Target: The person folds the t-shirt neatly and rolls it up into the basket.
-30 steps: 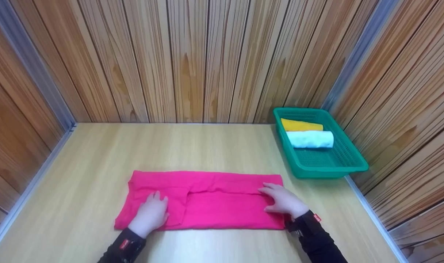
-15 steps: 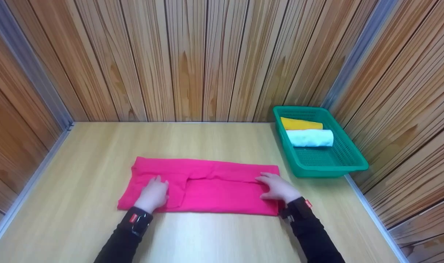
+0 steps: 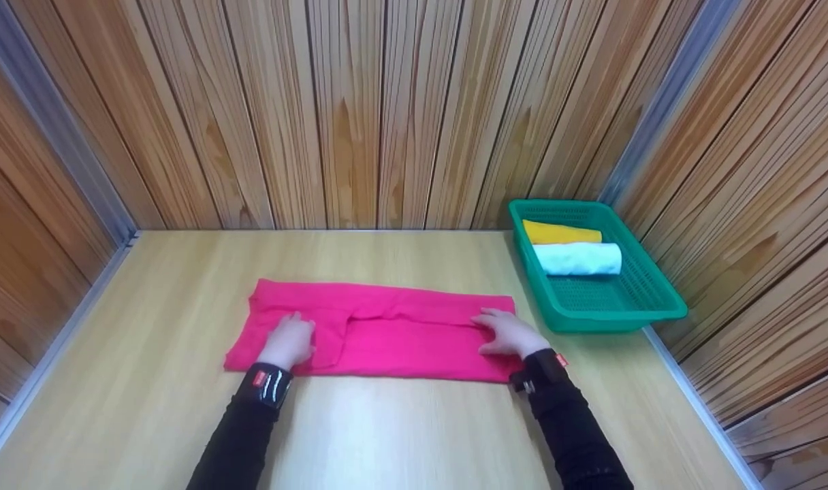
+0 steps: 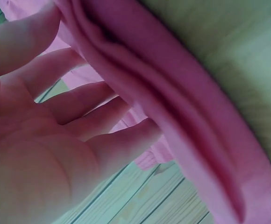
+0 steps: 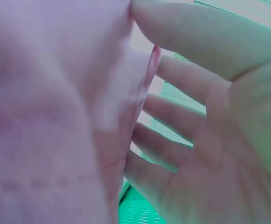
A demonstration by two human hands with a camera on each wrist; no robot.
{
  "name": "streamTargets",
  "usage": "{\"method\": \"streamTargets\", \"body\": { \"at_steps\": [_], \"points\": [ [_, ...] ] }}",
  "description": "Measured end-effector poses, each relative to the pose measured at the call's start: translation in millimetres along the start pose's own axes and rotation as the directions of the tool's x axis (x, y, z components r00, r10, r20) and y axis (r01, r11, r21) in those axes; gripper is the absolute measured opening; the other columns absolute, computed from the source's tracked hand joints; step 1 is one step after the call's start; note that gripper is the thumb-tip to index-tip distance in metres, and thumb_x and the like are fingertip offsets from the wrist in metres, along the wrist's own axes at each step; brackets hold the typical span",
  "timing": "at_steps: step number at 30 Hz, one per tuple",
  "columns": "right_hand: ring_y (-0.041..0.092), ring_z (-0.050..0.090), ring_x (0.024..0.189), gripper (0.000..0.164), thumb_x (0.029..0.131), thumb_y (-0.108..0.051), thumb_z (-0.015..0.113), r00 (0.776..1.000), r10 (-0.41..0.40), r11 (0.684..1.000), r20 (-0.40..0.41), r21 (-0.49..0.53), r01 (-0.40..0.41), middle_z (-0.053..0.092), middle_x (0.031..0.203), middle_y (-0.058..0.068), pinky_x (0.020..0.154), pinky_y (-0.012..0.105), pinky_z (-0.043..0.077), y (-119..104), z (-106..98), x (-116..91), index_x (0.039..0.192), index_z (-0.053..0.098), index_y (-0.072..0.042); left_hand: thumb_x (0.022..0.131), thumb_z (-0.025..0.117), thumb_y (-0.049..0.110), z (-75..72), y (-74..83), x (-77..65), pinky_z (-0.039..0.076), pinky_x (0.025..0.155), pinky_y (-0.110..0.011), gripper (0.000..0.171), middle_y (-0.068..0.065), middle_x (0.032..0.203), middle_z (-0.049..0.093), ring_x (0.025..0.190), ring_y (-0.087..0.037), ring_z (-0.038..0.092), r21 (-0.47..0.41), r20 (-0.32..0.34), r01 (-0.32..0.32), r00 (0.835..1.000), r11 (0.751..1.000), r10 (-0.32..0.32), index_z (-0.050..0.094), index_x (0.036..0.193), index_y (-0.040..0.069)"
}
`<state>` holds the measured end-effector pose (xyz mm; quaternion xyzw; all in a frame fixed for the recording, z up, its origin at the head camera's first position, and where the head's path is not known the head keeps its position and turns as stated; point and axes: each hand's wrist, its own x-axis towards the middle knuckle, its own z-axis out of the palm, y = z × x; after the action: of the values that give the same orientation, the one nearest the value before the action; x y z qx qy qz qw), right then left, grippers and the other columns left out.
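A bright pink folded garment (image 3: 400,350) lies as a long flat strip across the table in the head view, with a loose flap at its left part. On that flap rests my left hand (image 3: 288,341), fingers spread and pointing away from me. My right hand (image 3: 511,333) touches the garment's right end, thumb and fingers apart. In the left wrist view, the fingertips of the left hand (image 4: 56,126) meet the layered pink cloth (image 4: 182,112). The right wrist view has the fingertips of the right hand (image 5: 205,130) against blurred pale pink cloth (image 5: 46,102).
A green plastic basket (image 3: 615,316) stands at the right, near the side wall. Inside it lie a yellow rolled cloth (image 3: 560,233) and a white rolled cloth (image 3: 579,259). Wood-panelled walls (image 3: 359,122) enclose the table (image 3: 373,435) at the back and sides.
Both hands and the pink garment have slid away from me, toward the back wall. The hands have come slightly closer together. The basket and its rolls stay put.
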<state>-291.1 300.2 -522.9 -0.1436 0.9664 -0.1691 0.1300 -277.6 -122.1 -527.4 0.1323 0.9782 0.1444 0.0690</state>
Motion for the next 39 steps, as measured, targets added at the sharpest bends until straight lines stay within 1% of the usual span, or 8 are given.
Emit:
{"method": "streamTargets", "body": {
  "at_steps": [7, 18, 24, 28, 30, 32, 35, 39],
  "points": [
    [0.041, 0.031, 0.141, 0.065, 0.081, -0.016, 0.081, 1.000, 0.004, 1.000, 0.017, 0.019, -0.005, 0.040, 0.151, 0.021, 0.111, 0.055, 0.030, -0.7, -7.5, 9.3, 0.140, 0.055, -0.007, 0.081, 0.070, 0.001, -1.6, -5.1, 9.0, 0.042, 0.100, -0.057, 0.008, -0.034, 0.115, 0.062, 0.121, -0.051, 0.050, -0.006, -0.026, -0.015, 1.000, 1.000, 0.015, 0.062, 0.081, -0.001],
    [0.039, 0.031, 0.142, 0.062, 0.082, -0.014, 0.079, 1.000, 0.008, 1.000, 0.012, 0.019, -0.009, 0.043, 0.150, 0.019, 0.114, 0.052, 0.027, 1.1, -10.4, 25.4, 0.139, 0.056, -0.006, 0.081, 0.066, -0.001, -5.7, -6.0, 22.1, 0.049, 0.089, -0.052, 0.004, -0.033, 0.120, 0.060, 0.117, -0.046, 0.054, -0.026, -0.021, 0.028, 0.999, 0.999, -0.029, 0.062, 0.080, -0.001],
    [0.038, 0.030, 0.142, 0.061, 0.083, -0.013, 0.077, 0.999, 0.040, 0.998, 0.015, 0.039, -0.041, 0.041, 0.151, 0.018, 0.115, 0.051, 0.026, 2.2, -11.5, 32.8, 0.140, 0.055, -0.007, 0.079, 0.065, -0.004, -6.0, -9.4, 28.4, 0.051, 0.081, -0.049, 0.008, -0.028, 0.105, 0.065, 0.096, -0.040, 0.060, -0.057, -0.030, 0.034, 0.999, 0.998, -0.035, 0.060, 0.076, 0.001],
    [0.038, 0.030, 0.142, 0.061, 0.083, -0.013, 0.078, 0.999, 0.032, 0.999, 0.010, 0.039, -0.032, 0.042, 0.151, 0.019, 0.115, 0.051, 0.025, 1.8, -11.9, 34.8, 0.140, 0.055, -0.006, 0.078, 0.065, -0.004, -5.7, -10.4, 30.9, 0.051, 0.082, -0.049, 0.012, -0.026, 0.102, 0.066, 0.095, -0.038, 0.061, -0.067, -0.036, 0.040, 0.998, 0.997, -0.043, 0.057, 0.072, 0.003],
    [0.038, 0.030, 0.142, 0.061, 0.083, -0.013, 0.078, 1.000, 0.030, 0.999, 0.007, 0.038, -0.030, 0.042, 0.150, 0.019, 0.115, 0.050, 0.025, 1.5, -12.2, 34.8, 0.139, 0.055, -0.006, 0.078, 0.063, -0.005, -5.4, -9.2, 31.7, 0.050, 0.085, -0.052, 0.011, -0.028, 0.108, 0.064, 0.100, -0.041, 0.060, -0.071, -0.032, 0.056, 0.998, 0.996, -0.059, 0.057, 0.073, 0.003],
    [0.038, 0.030, 0.142, 0.061, 0.083, -0.014, 0.078, 0.999, 0.034, 0.999, 0.005, 0.038, -0.035, 0.043, 0.149, 0.018, 0.115, 0.050, 0.026, 1.7, -12.0, 34.8, 0.139, 0.056, -0.006, 0.079, 0.061, -0.006, -4.8, -7.1, 32.2, 0.045, 0.093, -0.062, 0.005, -0.033, 0.123, 0.058, 0.113, -0.046, 0.054, -0.079, -0.018, 0.081, 0.996, 0.994, -0.083, 0.061, 0.080, 0.000],
    [0.037, 0.030, 0.143, 0.061, 0.084, -0.014, 0.078, 0.999, 0.041, 0.999, 0.005, 0.032, -0.041, 0.044, 0.149, 0.017, 0.115, 0.050, 0.025, 2.3, -11.5, 35.1, 0.139, 0.055, -0.006, 0.083, 0.056, -0.005, -2.9, -2.4, 31.7, 0.025, 0.100, -0.076, 0.024, -0.038, 0.145, 0.037, 0.135, -0.053, 0.033, -0.097, 0.021, 0.132, 0.991, 0.987, -0.130, 0.065, 0.105, -0.006],
    [0.037, 0.030, 0.143, 0.061, 0.084, -0.015, 0.077, 0.999, 0.037, 0.999, 0.003, 0.025, -0.037, 0.043, 0.150, 0.018, 0.115, 0.050, 0.025, 3.6, -9.8, 36.5, 0.140, 0.055, -0.006, 0.089, 0.052, 0.001, 0.2, 6.5, 29.9, 0.010, 0.100, -0.081, 0.053, -0.037, 0.154, 0.017, 0.144, -0.052, 0.010, -0.109, 0.090, 0.214, 0.975, 0.971, -0.205, 0.045, 0.141, -0.008]
  ]
}}
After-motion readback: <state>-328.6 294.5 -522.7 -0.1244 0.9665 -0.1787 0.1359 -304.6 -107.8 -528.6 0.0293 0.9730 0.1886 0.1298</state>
